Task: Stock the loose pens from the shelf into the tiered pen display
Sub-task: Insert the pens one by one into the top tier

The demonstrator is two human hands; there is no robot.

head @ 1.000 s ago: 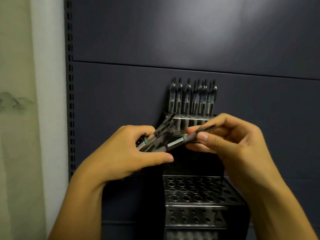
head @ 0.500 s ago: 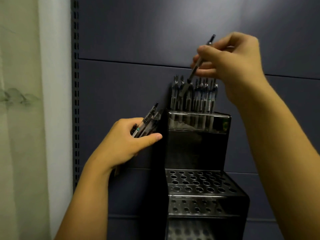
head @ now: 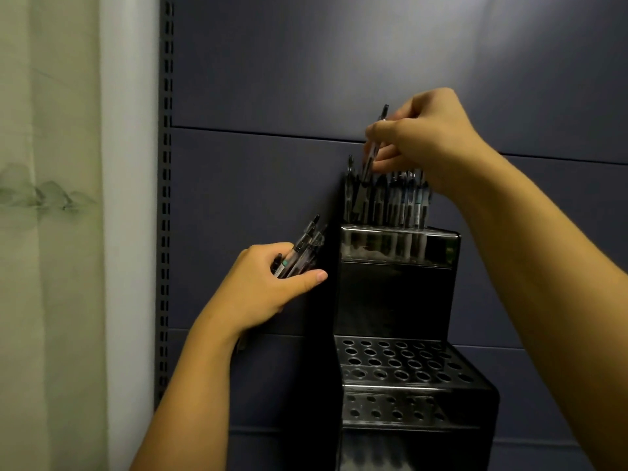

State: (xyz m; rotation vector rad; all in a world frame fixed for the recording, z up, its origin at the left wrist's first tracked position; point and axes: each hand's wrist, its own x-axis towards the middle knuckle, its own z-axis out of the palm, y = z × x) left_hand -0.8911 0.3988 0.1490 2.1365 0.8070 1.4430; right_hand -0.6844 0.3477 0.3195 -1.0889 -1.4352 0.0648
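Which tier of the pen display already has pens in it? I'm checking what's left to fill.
Only the top tier holds pens; the middle tier and lower tier show bare holes.

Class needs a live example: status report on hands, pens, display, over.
Right hand pinching one pen over top tier. Left hand gripping spare pens. Lower tiers unfilled.

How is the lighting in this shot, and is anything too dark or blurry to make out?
Head view: dim overall, with a soft bright patch on the back panel; glare streaks the pen display top tier; its black front is lost in shadow; the pens blur together.
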